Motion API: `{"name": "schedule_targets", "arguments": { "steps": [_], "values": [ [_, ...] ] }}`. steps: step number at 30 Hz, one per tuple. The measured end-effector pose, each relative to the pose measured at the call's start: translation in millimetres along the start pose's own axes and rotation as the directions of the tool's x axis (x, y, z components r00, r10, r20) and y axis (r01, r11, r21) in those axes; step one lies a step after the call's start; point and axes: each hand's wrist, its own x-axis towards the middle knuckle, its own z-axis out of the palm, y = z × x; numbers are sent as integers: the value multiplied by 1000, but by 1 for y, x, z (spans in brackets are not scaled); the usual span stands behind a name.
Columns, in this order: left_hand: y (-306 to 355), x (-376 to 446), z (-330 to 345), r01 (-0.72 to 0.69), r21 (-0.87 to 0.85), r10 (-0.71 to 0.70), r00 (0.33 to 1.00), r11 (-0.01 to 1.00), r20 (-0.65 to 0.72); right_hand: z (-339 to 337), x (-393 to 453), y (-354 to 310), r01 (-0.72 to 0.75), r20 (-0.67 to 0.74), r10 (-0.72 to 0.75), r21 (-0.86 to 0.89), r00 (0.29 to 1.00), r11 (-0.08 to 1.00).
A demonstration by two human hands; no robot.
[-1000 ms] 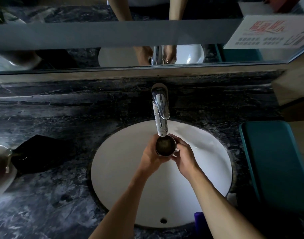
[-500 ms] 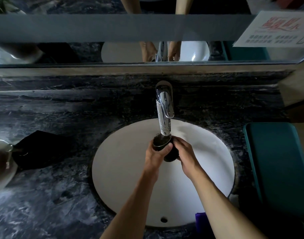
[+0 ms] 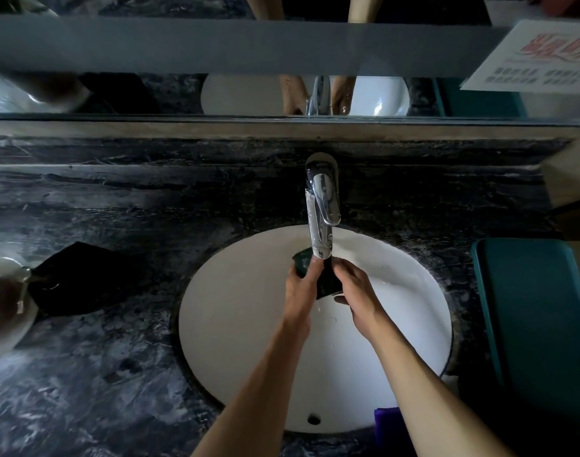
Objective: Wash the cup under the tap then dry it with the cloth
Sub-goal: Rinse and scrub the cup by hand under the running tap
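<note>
A dark cup lies tilted on its side just under the spout of the chrome tap, over the white sink. Its mouth points up and to the left. My left hand grips the cup near its mouth from the left. My right hand holds its base end from the right. A dark cloth lies bunched on the black marble counter, left of the sink. Whether water runs from the tap is not clear; a few drops show below the cup.
A glass vessel stands at the left edge beside the cloth. A teal bin sits to the right of the sink. A purple object peeks out at the sink's front right rim. A mirror runs along the back wall.
The cup stood upright under the spout with its mouth up; both hands have tipped it over sideways, mouth toward the left, and kept it under the tap.
</note>
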Motion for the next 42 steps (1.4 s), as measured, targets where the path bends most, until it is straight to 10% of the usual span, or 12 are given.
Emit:
{"name": "schedule_targets", "arguments": {
  "steps": [9,18,22,27,32,42],
  "values": [
    [7,9,1,106,-65,-104,994,992,29,8,-4,-10,64,83,-67,40,994,997],
    [26,18,-5,246,-36,-245,969,969,31,18,4,-19,43,-115,-103,-439,988,897],
    [30,15,3,182,66,-177,981,981,-74,19,3,-16,157,-140,-219,-357,966,921],
    [21,12,-1,30,191,-11,995,981,-100,28,-7,-18,17,-25,-21,-153,999,988],
    [29,14,-6,312,38,-314,945,949,95,29,-4,-20,61,-96,-81,-194,992,979],
    [27,7,8,43,146,-24,991,988,-131,30,-9,-11,103,-125,-142,-277,982,955]
  ]
}}
